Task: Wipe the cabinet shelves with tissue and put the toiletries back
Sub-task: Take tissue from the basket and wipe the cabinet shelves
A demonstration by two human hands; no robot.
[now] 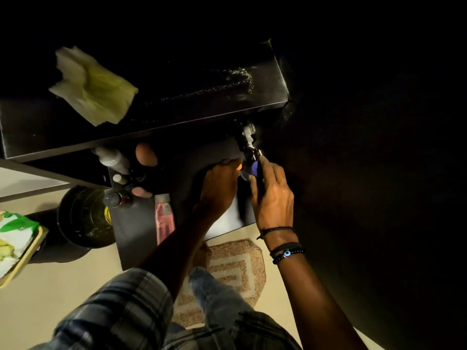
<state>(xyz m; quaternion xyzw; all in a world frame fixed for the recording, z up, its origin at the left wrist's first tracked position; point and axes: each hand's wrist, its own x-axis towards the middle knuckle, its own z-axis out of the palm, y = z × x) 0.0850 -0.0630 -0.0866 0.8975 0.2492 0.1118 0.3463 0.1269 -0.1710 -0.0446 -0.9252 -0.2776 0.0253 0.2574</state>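
Note:
A crumpled yellow-white tissue (pixel 92 85) lies on the dark cabinet top (pixel 202 79). Below it, a dark lower shelf (pixel 134 228) holds several toiletries: a white bottle (pixel 113 159), a brown egg-shaped sponge (pixel 146 154), a pink sponge (pixel 142 192), a clear-capped bottle (pixel 112 198) and a pink tube (pixel 164 219) lying flat. My left hand (pixel 219 188) reaches into the shelf's right end, fingers curled beside a small orange thing (pixel 239 167). My right hand (pixel 271 195) grips a small item with a purple cap (pixel 254 168) near the cabinet's metal hinge (pixel 249 142).
A black bucket (pixel 80 218) stands on the beige floor at the left, next to a tray with green-and-white packaging (pixel 15 243). A tan patterned mat (pixel 235 269) lies under my feet. The open dark cabinet door fills the right side.

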